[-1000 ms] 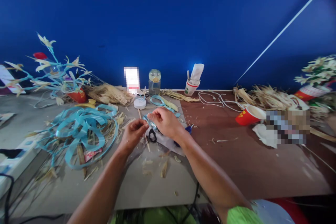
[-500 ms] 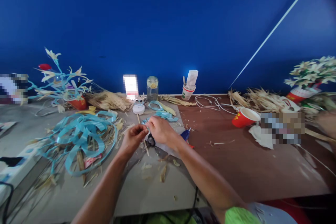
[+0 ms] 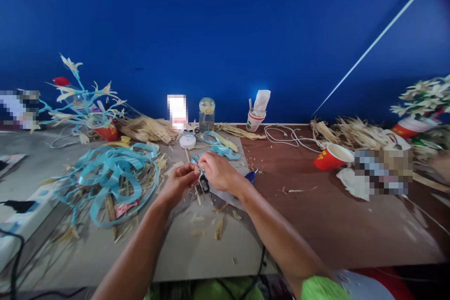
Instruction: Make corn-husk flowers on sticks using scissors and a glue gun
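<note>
My left hand (image 3: 181, 179) and my right hand (image 3: 220, 172) meet over the middle of the table, both closed in a pinch. A bit of light blue ribbon (image 3: 201, 169) shows between their fingertips; its shape and anything else there are hidden by the fingers. Just beneath lies a black loop (image 3: 204, 183), perhaps a scissors handle. A thin pale stick (image 3: 198, 196) shows below my left fingers. Behind my right hand, more blue ribbon (image 3: 225, 151) lies by a pale yellow-green husk (image 3: 228, 142). A large tangle of blue ribbon (image 3: 101, 183) spreads to the left.
Blue-stemmed husk flowers (image 3: 79, 89) stand in a red cup at left, near a white power strip (image 3: 33, 211). Behind are a glass jar (image 3: 206, 117), a white round lid (image 3: 187, 141) and a white cup (image 3: 255, 121). A red paper cup (image 3: 332, 157) tilts at right; another person's blurred hand (image 3: 439, 164) is beyond.
The view has shifted slightly. My hands stay together at the same spot, fingers still pinched, with only a small change in their pose.
</note>
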`<state>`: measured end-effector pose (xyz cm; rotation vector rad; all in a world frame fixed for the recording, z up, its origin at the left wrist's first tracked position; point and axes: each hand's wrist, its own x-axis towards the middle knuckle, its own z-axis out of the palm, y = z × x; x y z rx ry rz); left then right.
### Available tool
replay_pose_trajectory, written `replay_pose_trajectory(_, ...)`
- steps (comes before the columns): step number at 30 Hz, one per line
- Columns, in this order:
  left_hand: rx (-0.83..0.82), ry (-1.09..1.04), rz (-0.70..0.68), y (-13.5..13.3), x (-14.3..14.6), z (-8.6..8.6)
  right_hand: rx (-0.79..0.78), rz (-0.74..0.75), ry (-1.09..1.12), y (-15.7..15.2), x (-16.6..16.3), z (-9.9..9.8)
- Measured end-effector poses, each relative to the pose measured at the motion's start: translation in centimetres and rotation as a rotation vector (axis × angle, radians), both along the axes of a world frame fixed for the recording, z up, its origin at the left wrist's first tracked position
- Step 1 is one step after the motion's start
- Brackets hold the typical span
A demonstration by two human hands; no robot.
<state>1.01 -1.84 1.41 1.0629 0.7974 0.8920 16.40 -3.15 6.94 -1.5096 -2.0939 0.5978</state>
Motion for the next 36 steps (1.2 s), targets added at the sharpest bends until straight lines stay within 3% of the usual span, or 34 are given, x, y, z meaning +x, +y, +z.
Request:
replay_pose_trajectory(11, -0.087, -0.077, -0.064, -0.1, -0.3, -0.2, 0.049, 0.151, 0.082, 0.2, 0.1, -0.1)
replay_pose_trajectory(21, -0.225, -0.156, -0.054, -0.5, -0.4, 0.5, 0.101, 0.201, 0.169, 0.0, 0.1, 0.3)
replay_pose_trajectory(30, -0.224, -0.285, 0.071, -0.3, -0.2, 1.0, 0.2, 0.055, 0.268, -0.2, -0.2, -0.2)
replay_pose_trajectory(36, -0.234, -0.312, 0.137, -0.4, -0.2, 0.9, 0.148, -0.029, 0.291, -0.1, -0.6, -0.8)
